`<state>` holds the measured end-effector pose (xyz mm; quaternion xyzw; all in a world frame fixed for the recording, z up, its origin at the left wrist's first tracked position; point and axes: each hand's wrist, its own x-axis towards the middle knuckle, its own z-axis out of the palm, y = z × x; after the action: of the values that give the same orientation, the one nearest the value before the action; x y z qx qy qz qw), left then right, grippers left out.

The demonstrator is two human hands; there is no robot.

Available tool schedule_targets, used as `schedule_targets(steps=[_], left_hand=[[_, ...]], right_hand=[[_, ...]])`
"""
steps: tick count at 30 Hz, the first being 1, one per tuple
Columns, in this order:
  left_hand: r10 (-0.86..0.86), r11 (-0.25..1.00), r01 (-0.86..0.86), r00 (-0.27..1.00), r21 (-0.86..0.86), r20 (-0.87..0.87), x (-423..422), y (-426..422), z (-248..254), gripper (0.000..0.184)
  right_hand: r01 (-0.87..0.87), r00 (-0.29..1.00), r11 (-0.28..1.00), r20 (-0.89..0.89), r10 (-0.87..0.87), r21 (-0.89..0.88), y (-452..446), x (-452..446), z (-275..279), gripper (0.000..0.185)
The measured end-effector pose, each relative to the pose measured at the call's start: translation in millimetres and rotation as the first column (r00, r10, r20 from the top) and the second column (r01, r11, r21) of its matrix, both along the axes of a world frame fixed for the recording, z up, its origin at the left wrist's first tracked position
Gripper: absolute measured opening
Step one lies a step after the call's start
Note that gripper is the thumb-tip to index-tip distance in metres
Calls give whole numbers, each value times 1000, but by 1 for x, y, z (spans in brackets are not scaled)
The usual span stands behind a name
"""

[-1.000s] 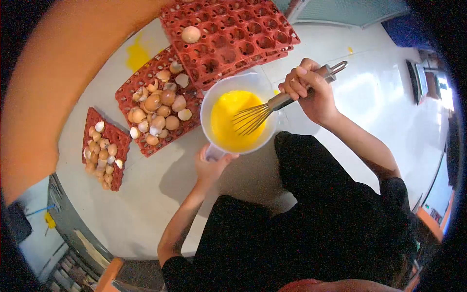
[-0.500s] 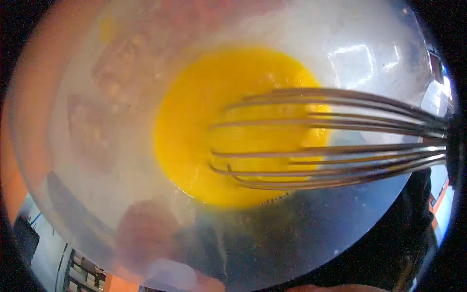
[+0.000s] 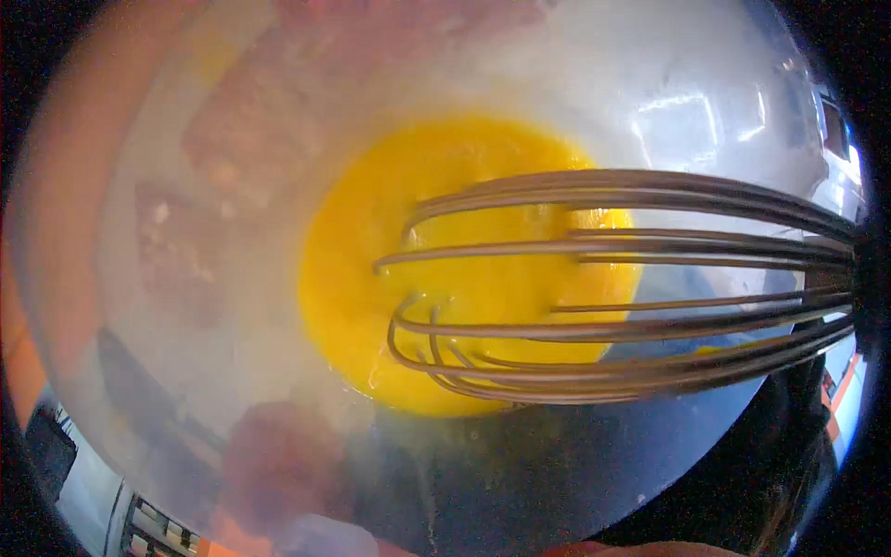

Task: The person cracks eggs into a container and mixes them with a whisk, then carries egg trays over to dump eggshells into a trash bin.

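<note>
A shiny metal bowl [image 3: 520, 65] fills most of the view, its inside full of blurred reflections. Yellow beaten egg [image 3: 353, 269] pools at its bottom. The wire loops of a whisk [image 3: 705, 195] reach in from the right and dip into the egg. Past the right edge, the whisk's handle and whatever holds it are out of sight. At the lower rim, a fingertip with its nail shows, seemingly the thumb of my left hand [image 3: 325, 537] gripping the bowl; its other fingers are hidden. More skin shows at the bottom edge, too little to place. My right hand is not visible.
Dark cloth or hair [image 3: 742, 492] lies beyond the bowl's lower right rim. An orange surface [image 3: 19, 343] borders the left side. At the lower left a rack-like object [image 3: 158, 529] and a dark bristly thing [image 3: 51, 441] show beyond the rim.
The whisk's loops have shifted downward in the view and spread more apart across the egg. The egg pool has slid slightly down and right. The thumb at the rim has barely moved.
</note>
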<state>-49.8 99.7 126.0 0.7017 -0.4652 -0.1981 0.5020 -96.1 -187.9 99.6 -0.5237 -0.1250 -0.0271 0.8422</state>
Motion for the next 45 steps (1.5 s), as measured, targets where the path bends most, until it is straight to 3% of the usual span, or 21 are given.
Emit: schedule_targets(steps=[9, 11, 18, 22, 23, 24, 27, 36, 41, 43, 45], left_hand=[[81, 996, -79, 995, 34, -58, 16, -2, -15, 56], [144, 989, -142, 988, 29, -62, -9, 13, -13, 56], [517, 855, -505, 848, 120, -119, -22, -2, -86, 58], [398, 908, -372, 909, 195, -120, -18, 13, -69, 57], [305, 952, -303, 948, 38, -92, -13, 11, -65, 57], [238, 971, -239, 969, -9, -71, -8, 12, -56, 57], [142, 990, -142, 988, 8, -55, -7, 20, -32, 56], [94, 995, -90, 994, 53, -63, -9, 30, -15, 55], [201, 976, -187, 971, 113, -129, -19, 49, -25, 54], [323, 942, -299, 931, 153, -171, -27, 58, -37, 54], [548, 836, -518, 804, 180, -230, -41, 59, -57, 54]], right_hand=[[38, 998, 999, -58, -39, -18, -12, 14, -10, 23], [42, 997, 999, -65, -43, -21, 5, -10, 1, 23], [56, 994, 998, -97, -59, -25, 9, 0, -4, 22], [30, 997, 999, -71, -33, -40, 8, 3, 0, 22], [19, 998, 999, -61, -21, -41, 10, 4, -1, 22], [11, 999, 999, -44, -13, -44, 12, 4, -1, 22], [-9, 1000, 999, -21, 8, -42, 16, 5, -5, 22], [-26, 999, 997, 17, 27, -76, 17, 6, -2, 21], [-35, 999, 995, 36, 38, -98, 19, 5, -2, 21], [-46, 997, 993, 57, 52, -108, 23, 6, -1, 21], [-60, 994, 990, 80, 71, -129, 30, 8, 2, 21]])
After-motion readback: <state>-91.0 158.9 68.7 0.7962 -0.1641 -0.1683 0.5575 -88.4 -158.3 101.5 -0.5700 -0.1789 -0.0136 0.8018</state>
